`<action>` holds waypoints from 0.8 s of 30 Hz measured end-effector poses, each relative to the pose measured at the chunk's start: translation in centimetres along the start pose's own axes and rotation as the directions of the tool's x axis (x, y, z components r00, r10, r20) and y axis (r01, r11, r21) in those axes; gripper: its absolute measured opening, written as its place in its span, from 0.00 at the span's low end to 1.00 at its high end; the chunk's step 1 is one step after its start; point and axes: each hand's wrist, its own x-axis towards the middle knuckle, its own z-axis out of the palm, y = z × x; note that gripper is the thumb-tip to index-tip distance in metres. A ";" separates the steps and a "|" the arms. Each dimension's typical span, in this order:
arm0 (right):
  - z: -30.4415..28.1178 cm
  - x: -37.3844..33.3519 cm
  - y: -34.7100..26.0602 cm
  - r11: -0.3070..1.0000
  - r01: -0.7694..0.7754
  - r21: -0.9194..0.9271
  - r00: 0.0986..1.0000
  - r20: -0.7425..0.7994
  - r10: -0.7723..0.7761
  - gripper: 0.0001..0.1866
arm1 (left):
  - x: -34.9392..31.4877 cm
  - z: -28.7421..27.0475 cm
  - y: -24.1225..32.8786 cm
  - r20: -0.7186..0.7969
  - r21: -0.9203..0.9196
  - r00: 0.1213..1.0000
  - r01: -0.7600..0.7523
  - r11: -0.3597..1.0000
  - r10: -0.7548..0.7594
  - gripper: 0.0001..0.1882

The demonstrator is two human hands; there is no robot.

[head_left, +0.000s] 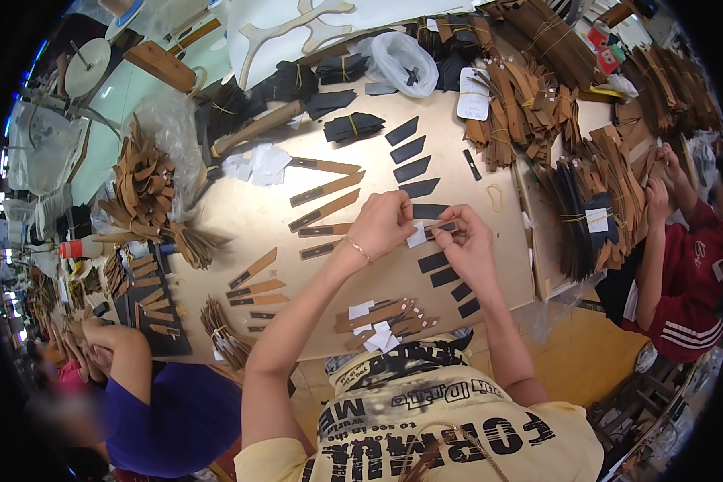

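Observation:
In front of my chest both hands meet over the table. My left hand [384, 222] is closed, thumb and fingers pinched together; what lies in the pinch is too small to make out. Just below those fingertips shows a small white paper piece [416, 235]. My right hand [468, 243] is closed on a brown leather strip [442, 228] with a black patch on it. Beyond my fingers a column of black leather pieces [410, 150] runs away from me, with more black pieces [444, 277] nearer. To the left lie brown leather strips [324, 210] with dark patches.
Brown strips with white papers [381, 323] lie by the near edge. Bundled leather strips [510, 100] fill the far right, and a plastic bag [406, 64] lies at the back. One person in purple [173, 414] sits at left; another in red [687, 269] works at right.

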 end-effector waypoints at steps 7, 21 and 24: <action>0.3 -0.2 -0.3 0.999 0.020 0.035 0.999 -0.035 -0.018 0.13 | 0.9 -0.2 0.0 0.075 0.055 0.997 -0.009 0.998 0.005 0.10; 5.0 -4.9 -0.1 -0.016 0.448 -0.894 0.815 0.415 -0.404 0.23 | -5.6 -3.6 2.0 -0.465 0.004 0.884 -0.048 0.999 0.044 0.06; 5.5 -4.3 -1.3 -0.144 0.441 -0.886 0.808 0.462 -0.367 0.18 | -10.3 -5.1 1.9 -0.561 -0.005 0.828 -0.035 0.999 0.026 0.06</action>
